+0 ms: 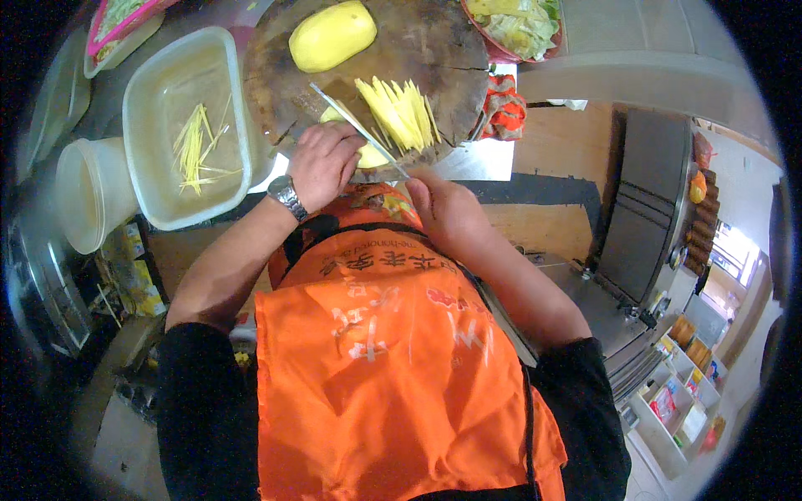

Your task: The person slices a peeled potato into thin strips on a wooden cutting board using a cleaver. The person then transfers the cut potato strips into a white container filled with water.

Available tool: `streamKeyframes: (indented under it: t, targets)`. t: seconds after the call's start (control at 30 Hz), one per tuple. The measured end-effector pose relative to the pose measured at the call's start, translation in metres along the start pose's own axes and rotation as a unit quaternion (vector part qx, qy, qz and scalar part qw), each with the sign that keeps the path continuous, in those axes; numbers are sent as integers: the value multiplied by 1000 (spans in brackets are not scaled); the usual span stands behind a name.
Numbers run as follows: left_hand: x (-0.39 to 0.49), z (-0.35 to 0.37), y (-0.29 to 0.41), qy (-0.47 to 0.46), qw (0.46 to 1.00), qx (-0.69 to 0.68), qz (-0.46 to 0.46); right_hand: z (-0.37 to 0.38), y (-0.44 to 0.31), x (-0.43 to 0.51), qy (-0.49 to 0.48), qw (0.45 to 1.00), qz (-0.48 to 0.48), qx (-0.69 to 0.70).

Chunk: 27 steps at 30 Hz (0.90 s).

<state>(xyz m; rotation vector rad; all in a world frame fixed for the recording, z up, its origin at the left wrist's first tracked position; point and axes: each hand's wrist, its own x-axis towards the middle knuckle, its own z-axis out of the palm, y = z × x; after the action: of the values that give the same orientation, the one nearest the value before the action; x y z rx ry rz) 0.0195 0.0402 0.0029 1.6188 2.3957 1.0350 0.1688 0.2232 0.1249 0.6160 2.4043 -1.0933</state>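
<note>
My right hand [446, 210] grips a kitchen knife [360, 128], whose blade slants up and left over a round wooden chopping block [432, 50]. Beside the blade my left hand [326, 156], a metal watch at its wrist, presses with bent fingers on a cut piece of peeled potato [374, 156]. Part of that piece is hidden under the fingers. To the right of the knife lies a fanned stack of thin potato slices [401, 116]. A whole peeled potato [332, 36] rests farther back on the block.
Left of the block stands a translucent plastic tub [241, 138] with several potato shreds [199, 150] in it. A round plastic container [94, 194] is beside the tub. At the back right sits a basket of cut leafy greens [517, 28]. A red patterned cloth [504, 109] touches the block's right side.
</note>
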Motion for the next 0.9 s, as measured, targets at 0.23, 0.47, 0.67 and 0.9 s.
streamKeyframes:
  t: [0.23, 0.47, 0.67, 0.9]
  targets:
    - [-3, 4, 2, 25, 1000, -2, -2, -1, 5, 1, 20, 999, 51, -1]
    - [-6, 6, 5, 33, 999, 15, -12, 1, -1, 3, 64, 996, -54, 32]
    - [-5, 7, 5, 29, 999, 29, -11, 3, 4, 5, -11, 1000, 16, -23]
    - [-7, 8, 4, 42, 999, 31, -12, 0, 2, 4, 29, 999, -8, 15]
